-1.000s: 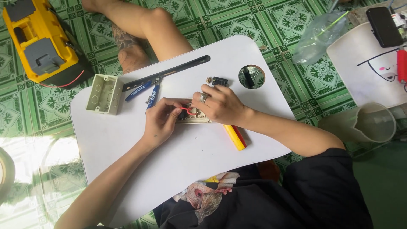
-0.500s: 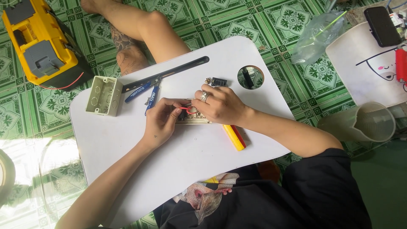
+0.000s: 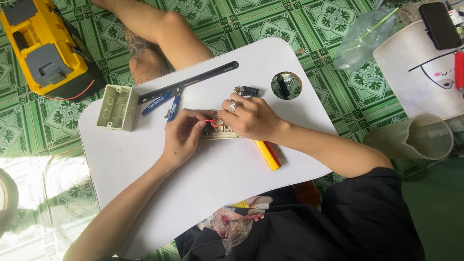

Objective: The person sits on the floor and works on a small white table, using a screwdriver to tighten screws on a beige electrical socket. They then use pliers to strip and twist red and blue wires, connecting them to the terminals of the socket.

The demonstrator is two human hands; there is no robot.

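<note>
My left hand [image 3: 182,137] pinches a short red wire [image 3: 213,122] bent into a loop. My right hand [image 3: 249,117], with a ring on one finger, presses down on a small beige switch plate [image 3: 220,133] lying on the white lap table [image 3: 193,193]. Both hands meet over the plate at the table's middle. A yellow-handled screwdriver [image 3: 267,154] lies under my right wrist. Blue-handled pliers [image 3: 166,102] rest just left of my left hand. A small black part [image 3: 249,91] sits beyond my right fingers.
A beige wall box [image 3: 117,107] stands at the table's left edge. A yellow tool case [image 3: 38,46] sits on the green tiled floor at far left. A round hole [image 3: 286,85] is in the table top. A second white table [image 3: 425,72] with a phone [image 3: 439,25] stands at right, a plastic jug [image 3: 415,140] below it.
The hands stay over the switch plate; the red wire has been curled a little more between my fingers. Nothing else has moved.
</note>
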